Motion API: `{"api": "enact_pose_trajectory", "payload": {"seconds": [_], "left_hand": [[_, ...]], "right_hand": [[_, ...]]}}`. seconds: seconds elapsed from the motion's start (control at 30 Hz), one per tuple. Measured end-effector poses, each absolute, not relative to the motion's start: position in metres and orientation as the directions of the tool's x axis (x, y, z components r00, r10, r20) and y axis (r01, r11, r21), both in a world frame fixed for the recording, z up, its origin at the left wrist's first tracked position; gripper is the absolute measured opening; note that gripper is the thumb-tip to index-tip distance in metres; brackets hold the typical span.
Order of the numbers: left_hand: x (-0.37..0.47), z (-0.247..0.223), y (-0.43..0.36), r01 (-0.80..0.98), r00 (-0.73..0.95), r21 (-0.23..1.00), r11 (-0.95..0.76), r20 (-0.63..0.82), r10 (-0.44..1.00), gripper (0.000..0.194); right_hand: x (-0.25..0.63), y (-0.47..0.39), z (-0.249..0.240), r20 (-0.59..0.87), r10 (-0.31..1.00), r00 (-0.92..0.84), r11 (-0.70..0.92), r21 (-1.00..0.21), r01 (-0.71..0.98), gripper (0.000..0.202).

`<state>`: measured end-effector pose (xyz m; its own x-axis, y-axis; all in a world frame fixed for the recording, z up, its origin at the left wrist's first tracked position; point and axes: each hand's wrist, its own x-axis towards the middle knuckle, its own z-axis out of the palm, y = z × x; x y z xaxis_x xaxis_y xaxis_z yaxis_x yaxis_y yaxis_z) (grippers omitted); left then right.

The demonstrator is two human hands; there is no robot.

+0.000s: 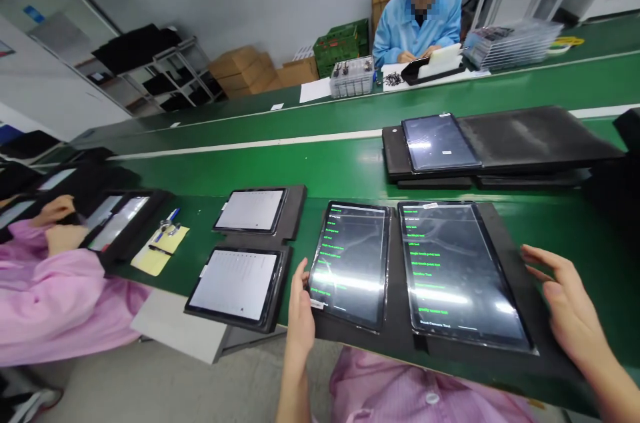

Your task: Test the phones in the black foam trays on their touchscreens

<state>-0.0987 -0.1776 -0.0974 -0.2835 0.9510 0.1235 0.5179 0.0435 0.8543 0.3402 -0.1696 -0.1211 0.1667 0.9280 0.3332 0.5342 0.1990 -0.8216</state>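
Observation:
Two tablets lie side by side on a black foam pad [395,326] in front of me. The left tablet [350,263] and the right tablet [460,270] both show a dark screen with a list of green test lines. My left hand [301,316] is at the left tablet's lower left edge, fingers extended upward; whether it presses on the edge I cannot tell. To the right of the right tablet, my right hand [573,303] is open over the pad's edge, fingers apart, holding nothing.
Two white-screened tablets [235,286] sit on foam to the left, beside a yellow paper [160,251] with pens. Beyond, another tablet [440,142] rests on stacked black foam [535,133]. A co-worker in blue [390,30] sits opposite; another in pink [55,296] works at left.

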Motion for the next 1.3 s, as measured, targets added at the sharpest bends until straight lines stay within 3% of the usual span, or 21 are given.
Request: {"api": "enact_pose_trajectory", "payload": {"seconds": [0.1, 0.3, 0.5, 0.6, 0.7, 0.87, 0.93, 1.07, 1.2, 1.3], "left_hand": [[-0.106, -0.087, -0.179, 0.570, -0.241, 0.821, 0.017, 0.147, 0.959, 0.086], [-0.115, -0.063, -0.174, 0.789, 0.044, 0.587, -0.182, 0.242, 0.969, 0.097], [-0.111, -0.066, -0.154, 0.863, 0.196, 0.441, -0.248, 0.161, 0.967, 0.095], [-0.122, -0.066, -0.153, 0.832, 0.201, 0.486, -0.268, 0.186, 0.962, 0.099], [-0.132, -0.061, -0.147, 0.781, 0.218, 0.553, -0.290, 0.194, 0.957, 0.095], [-0.115, -0.037, -0.103, 0.735, 0.423, 0.524, -0.431, 0.144, 0.895, 0.079], [-0.096, -0.026, -0.077, 0.710, 0.529, 0.486, -0.510, 0.110, 0.841, 0.072], [-0.048, -0.014, -0.032, 0.677, 0.692, 0.333, -0.656, 0.016, 0.722, 0.064], [-0.009, -0.019, -0.015, 0.661, 0.748, 0.135, -0.738, -0.053, 0.661, 0.085], [-0.001, -0.022, -0.018, 0.619, 0.785, 0.106, -0.778, -0.036, 0.619, 0.093]], "right_hand": [[0.338, -0.171, -0.124, 0.336, 0.920, 0.201, 0.193, -0.836, 0.513, 0.051], [0.341, -0.168, -0.122, 0.385, 0.914, 0.126, 0.227, -0.745, 0.627, 0.053], [0.337, -0.168, -0.109, 0.505, 0.863, -0.018, 0.332, -0.539, 0.774, 0.059], [0.330, -0.171, -0.096, 0.507, 0.855, -0.108, 0.396, -0.506, 0.766, 0.062], [0.318, -0.168, -0.086, 0.454, 0.847, -0.275, 0.469, -0.397, 0.789, 0.053], [0.286, -0.147, -0.079, 0.409, 0.797, -0.445, 0.534, -0.129, 0.836, 0.042], [0.282, -0.132, -0.077, 0.402, 0.788, -0.467, 0.542, -0.090, 0.836, 0.040], [0.299, -0.090, -0.078, 0.421, 0.828, -0.370, 0.495, -0.241, 0.835, 0.045], [0.315, -0.042, -0.098, 0.489, 0.867, -0.092, 0.374, -0.520, 0.768, 0.061], [0.315, -0.025, -0.113, 0.507, 0.862, -0.007, 0.355, -0.593, 0.723, 0.068]]}}
